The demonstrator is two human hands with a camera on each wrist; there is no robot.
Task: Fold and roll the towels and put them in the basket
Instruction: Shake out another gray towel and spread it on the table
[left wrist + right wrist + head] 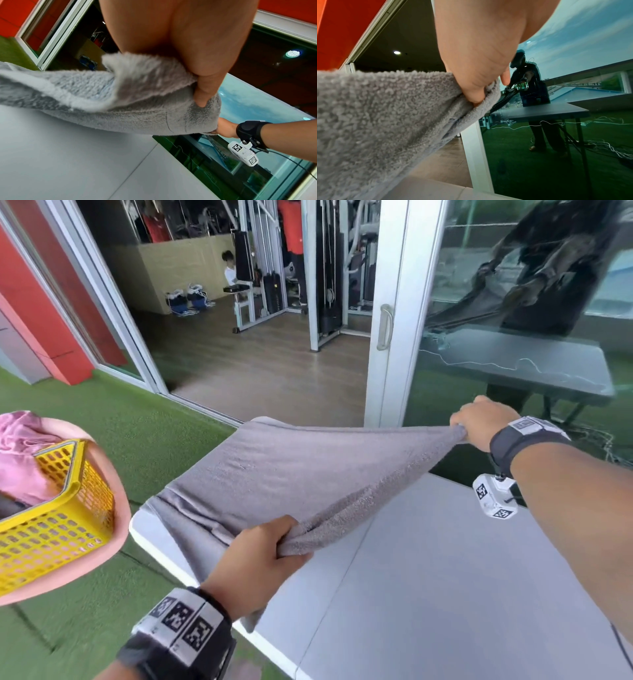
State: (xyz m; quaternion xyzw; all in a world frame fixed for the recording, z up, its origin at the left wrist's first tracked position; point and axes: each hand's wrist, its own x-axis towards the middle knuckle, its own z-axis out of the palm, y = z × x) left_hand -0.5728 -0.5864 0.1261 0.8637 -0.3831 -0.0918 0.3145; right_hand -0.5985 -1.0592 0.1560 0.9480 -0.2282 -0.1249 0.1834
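Observation:
A grey towel (274, 470) lies partly on the left end of the grey table (428, 594), its right edge lifted and stretched in the air. My left hand (260, 556) grips the towel's near corner (171, 108) above the table's front left. My right hand (479, 422) pinches the far corner (481, 102) beyond the table's back edge. The yellow perforated basket (51, 529) sits at the left on a pink stool, apart from both hands. A pink towel (20, 460) lies bunched in it.
Green artificial turf (137, 446) surrounds the table. A sliding glass door (513, 337) stands right behind the table and mirrors me and the table. An open doorway (257, 354) leads to a gym room with machines and a seated person.

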